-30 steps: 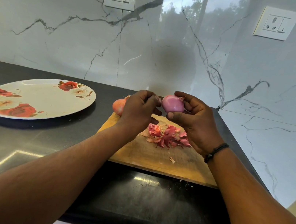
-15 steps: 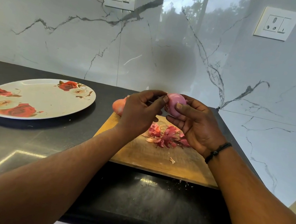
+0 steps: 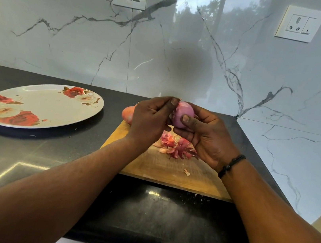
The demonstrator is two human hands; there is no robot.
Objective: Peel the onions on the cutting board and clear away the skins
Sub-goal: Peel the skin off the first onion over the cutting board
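Note:
My right hand (image 3: pixel 205 136) holds a mostly peeled purple onion (image 3: pixel 183 113) above the wooden cutting board (image 3: pixel 160 169), thumb across its front. My left hand (image 3: pixel 149 119) pinches a strip of skin at the onion's top left edge. A heap of red-pink skins (image 3: pixel 177 144) lies on the board under my hands. A second onion (image 3: pixel 128 113) with its orange skin on sits at the board's far left corner, half hidden behind my left hand.
A large white plate (image 3: pixel 39 104) with red rose prints lies on the black counter (image 3: pixel 25 155) to the left of the board. A marble wall stands close behind and to the right. Tiny skin scraps dot the counter near its front edge (image 3: pixel 192 196).
My left hand has closed in on the onion and taken hold of skin at its top. My right hand has turned the onion and raised it slightly.

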